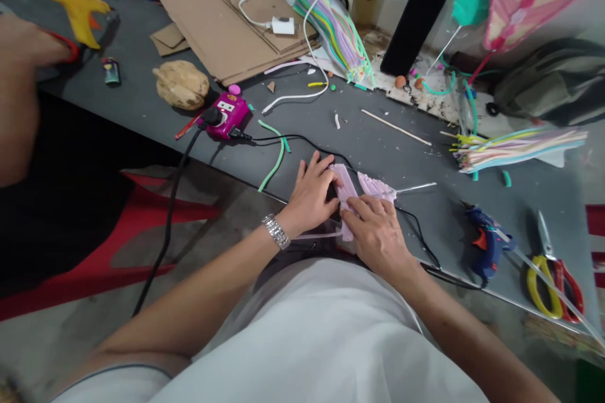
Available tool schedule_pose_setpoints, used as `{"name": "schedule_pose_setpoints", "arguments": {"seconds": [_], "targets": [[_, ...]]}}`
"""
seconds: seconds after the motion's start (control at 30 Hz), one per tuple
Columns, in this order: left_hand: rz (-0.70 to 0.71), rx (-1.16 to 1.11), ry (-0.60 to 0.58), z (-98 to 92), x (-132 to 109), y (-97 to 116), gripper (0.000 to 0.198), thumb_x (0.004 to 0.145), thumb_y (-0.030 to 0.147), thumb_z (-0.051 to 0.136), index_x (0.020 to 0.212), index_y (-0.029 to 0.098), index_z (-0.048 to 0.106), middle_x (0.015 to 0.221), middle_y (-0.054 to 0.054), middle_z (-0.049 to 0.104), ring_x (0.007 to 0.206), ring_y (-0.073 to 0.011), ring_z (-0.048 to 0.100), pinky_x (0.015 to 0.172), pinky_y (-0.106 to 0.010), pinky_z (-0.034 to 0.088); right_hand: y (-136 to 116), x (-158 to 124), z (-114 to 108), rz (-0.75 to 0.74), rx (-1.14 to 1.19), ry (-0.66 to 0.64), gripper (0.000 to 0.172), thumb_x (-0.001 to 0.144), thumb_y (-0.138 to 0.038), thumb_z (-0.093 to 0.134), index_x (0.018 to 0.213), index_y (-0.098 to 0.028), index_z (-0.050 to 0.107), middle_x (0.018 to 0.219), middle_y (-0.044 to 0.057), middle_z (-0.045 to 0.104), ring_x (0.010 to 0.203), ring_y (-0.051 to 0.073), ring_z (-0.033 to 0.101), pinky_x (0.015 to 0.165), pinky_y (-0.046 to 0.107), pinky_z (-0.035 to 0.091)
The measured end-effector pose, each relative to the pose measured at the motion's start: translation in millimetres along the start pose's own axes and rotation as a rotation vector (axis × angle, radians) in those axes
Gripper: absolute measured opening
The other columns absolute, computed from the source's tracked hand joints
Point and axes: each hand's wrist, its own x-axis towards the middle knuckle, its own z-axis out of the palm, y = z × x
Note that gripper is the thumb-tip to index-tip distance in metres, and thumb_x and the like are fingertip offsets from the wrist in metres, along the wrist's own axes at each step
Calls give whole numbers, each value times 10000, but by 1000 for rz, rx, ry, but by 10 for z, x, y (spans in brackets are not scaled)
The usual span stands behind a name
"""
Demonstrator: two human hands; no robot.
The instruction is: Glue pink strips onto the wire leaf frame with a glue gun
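A pale pink strip of pipe cleaners laid side by side (346, 181) lies at the table's near edge between my hands. My left hand (309, 196) rests at its left edge, fingers spread, index fingertip and thumb near the strip. My right hand (380, 236) lies over the strip's lower part, its bent fingers pressing on it; the fingertips are partly hidden. Just beyond the right hand is a second pink pipe-cleaner piece (374, 185) with a thin stem (416, 187) pointing right. A loose pink pipe cleaner (319, 236) trails left below my left hand.
A blue glue gun (491, 242) and scissors (551, 277) lie right. Left are a magenta power socket (227, 114) with black cables and a co-worker's arm (19, 94) near a yellow glue gun (78, 9). Behind are cardboard (227, 31), pipe-cleaner bundles (333, 31) and a phone (413, 31).
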Motion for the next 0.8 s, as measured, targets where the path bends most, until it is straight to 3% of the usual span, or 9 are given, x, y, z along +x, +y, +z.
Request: {"name": "schedule_pose_setpoints", "arguments": {"seconds": [0.3, 0.47, 0.57, 0.7, 0.8], "targets": [[11, 2, 15, 23, 7, -18, 280, 805, 100, 644, 1066, 192, 600, 1638, -159, 407, 1606, -437, 144, 1256, -732, 128, -79, -88, 6, 7, -25, 10, 367, 962, -84, 513, 1282, -173, 669, 1371, 113, 667, 1253, 295, 516, 1055, 455, 344], [17, 5, 13, 25, 7, -18, 278, 809, 110, 642, 1071, 190, 599, 1631, -165, 411, 1606, -436, 146, 1252, -735, 133, -75, -69, 4, -12, -28, 14, 305, 957, -97, 533, 1197, -176, 703, 1366, 120, 671, 1269, 300, 530, 1066, 454, 365], [18, 4, 23, 26, -2, -15, 282, 804, 110, 646, 1069, 194, 597, 1630, -162, 414, 1602, -442, 159, 1248, -736, 146, -52, -122, -28, 9, 89, 104, 237, 953, -107, 548, 1101, -177, 720, 1306, 113, 707, 1276, 277, 555, 1076, 423, 400], [33, -4, 67, 38, -24, -16, 276, 807, 101, 643, 1058, 206, 596, 1616, -154, 435, 1602, -427, 178, 1249, -734, 151, -75, -258, -52, 14, 117, 177, 124, 968, -243, 628, 1002, -158, 712, 1250, 149, 723, 1283, 296, 570, 1078, 442, 420], [32, -4, 97, 57, -36, -20, 284, 814, 101, 651, 1070, 211, 598, 1617, -148, 431, 1605, -423, 170, 1247, -735, 165, -76, -307, -51, -12, 46, 183, 113, 967, -158, 608, 923, -172, 710, 1219, 129, 739, 1229, 268, 600, 1061, 426, 416]]}}
